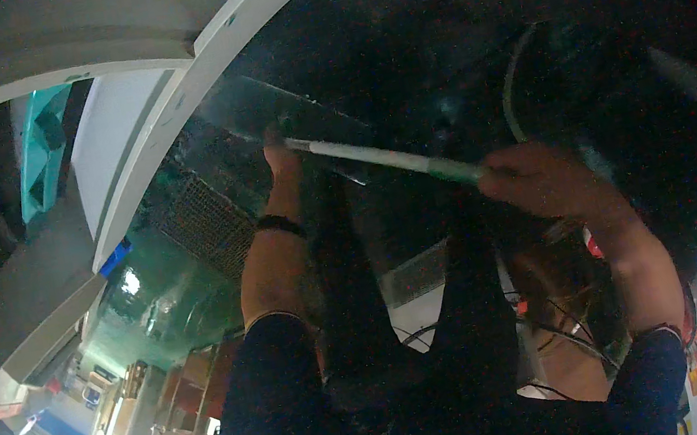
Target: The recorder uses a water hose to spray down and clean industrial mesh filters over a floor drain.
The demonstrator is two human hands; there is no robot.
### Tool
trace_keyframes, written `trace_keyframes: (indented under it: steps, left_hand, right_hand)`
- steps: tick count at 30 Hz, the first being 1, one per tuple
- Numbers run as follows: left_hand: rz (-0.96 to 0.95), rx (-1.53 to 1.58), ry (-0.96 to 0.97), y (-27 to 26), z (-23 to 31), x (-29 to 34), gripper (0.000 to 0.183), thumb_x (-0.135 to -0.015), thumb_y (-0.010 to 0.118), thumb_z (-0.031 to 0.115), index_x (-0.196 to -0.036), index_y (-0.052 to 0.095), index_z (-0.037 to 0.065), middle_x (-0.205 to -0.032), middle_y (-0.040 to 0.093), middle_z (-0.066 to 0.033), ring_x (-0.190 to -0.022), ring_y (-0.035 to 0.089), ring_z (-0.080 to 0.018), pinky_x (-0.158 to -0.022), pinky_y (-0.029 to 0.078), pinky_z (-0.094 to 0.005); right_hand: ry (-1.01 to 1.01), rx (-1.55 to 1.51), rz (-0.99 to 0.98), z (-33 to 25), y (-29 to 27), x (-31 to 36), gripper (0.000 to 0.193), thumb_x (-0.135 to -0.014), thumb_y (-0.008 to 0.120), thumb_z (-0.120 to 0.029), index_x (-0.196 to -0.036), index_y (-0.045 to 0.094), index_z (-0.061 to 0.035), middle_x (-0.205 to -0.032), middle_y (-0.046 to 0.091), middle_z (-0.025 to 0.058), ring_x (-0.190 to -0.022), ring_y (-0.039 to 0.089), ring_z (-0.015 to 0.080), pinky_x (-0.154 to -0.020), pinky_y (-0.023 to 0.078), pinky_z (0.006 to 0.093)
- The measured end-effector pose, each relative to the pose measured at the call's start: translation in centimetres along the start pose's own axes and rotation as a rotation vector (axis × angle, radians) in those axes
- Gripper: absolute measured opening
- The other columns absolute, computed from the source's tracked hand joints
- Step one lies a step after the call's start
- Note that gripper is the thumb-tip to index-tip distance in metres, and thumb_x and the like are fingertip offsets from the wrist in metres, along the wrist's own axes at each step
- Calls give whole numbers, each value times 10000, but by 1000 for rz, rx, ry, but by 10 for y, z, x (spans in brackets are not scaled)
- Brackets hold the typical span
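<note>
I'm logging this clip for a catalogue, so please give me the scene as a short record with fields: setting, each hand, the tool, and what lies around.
setting: dim spot beside a greenish glass tank, seen through a fisheye lens
left hand: left hand raised, at the far tip of the rod, against a dark panel
right hand: right hand closed around the near end of the rod
tool: long pale rod, slanting between the two hands
wrist: dark band on the left wrist
nearby: mesh grid; white frame beam
</note>
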State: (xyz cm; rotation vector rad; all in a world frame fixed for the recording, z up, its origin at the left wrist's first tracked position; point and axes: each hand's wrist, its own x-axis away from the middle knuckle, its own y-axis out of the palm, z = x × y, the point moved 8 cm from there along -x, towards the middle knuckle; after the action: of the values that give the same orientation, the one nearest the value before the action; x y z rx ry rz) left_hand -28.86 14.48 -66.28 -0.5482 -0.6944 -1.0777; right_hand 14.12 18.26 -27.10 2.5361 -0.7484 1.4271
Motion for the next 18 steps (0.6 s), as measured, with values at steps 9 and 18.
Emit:
trace_keyframes:
  steps: [9, 18]
  left_hand:
    - [172, -539, 337, -39, 66, 84, 322, -934, 663, 264, -1165, 642, 40, -999, 707, -112, -878, 665, -236, -720, 531, -398]
    - [439, -306, 568, -28, 246, 351, 160, -951, 648, 202, -993, 642, 47, -849, 621, -34, -754, 593, -138, -674, 497, -347]
  right_hand:
    - [13, 408, 354, 97, -3, 41, 373, -959, 624, -378, -1102, 700, -42, -1025, 706, 204, -968, 676, 356, -834, 510, 461]
    - [207, -472, 310, 211, 26, 31, 313, -971, 641, -360, -1124, 658, -87, -708, 594, 49, -550, 541, 161, -489, 434, 358]
